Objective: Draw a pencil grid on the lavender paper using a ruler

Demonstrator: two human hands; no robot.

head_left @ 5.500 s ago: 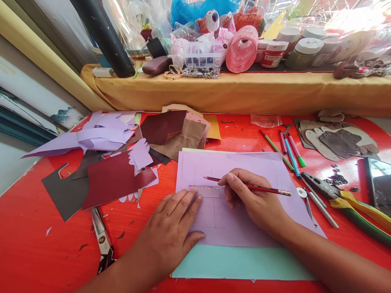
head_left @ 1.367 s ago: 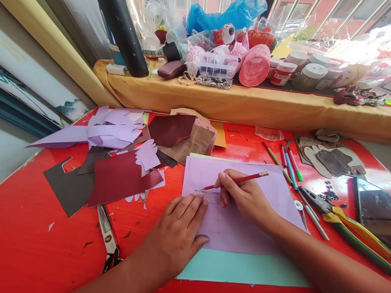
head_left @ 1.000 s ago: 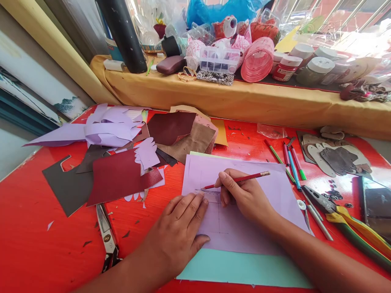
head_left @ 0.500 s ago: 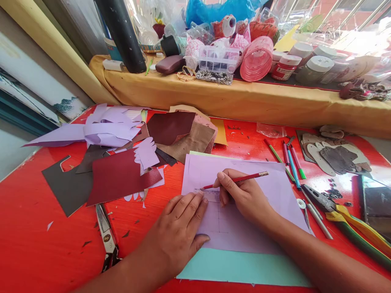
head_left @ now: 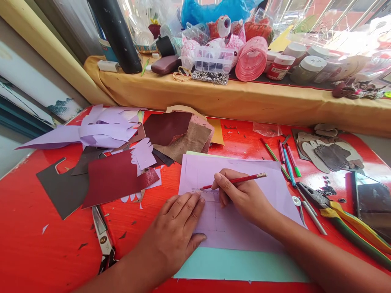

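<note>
A red pencil (head_left: 244,179) is held in my right hand (head_left: 238,189), its tip on a purple paper sheet (head_left: 253,228) beside my left fingertips. My left hand (head_left: 179,230) lies flat over the sheet's left part, fingers together and stretched out, thumb apart. A clear ruler (head_left: 210,192) shows faintly at the fingertips, mostly covered by the left hand. Thin pencil lines cross on the sheet. Under its lower edge sticks out a mint-green sheet (head_left: 241,264).
Scissors (head_left: 103,238) lie left of my left hand. Leather pieces (head_left: 113,177) and purple scraps (head_left: 106,128) cover the back left. At the right are pliers (head_left: 332,209), markers (head_left: 288,162) and a dark phone-like object (head_left: 372,199). Jars (head_left: 311,67) stand on the ledge behind.
The whole view has shifted slightly, so things appear a little further left. The pencil tip has moved slightly to the right relative to the sheet; my left hand stays in place.
</note>
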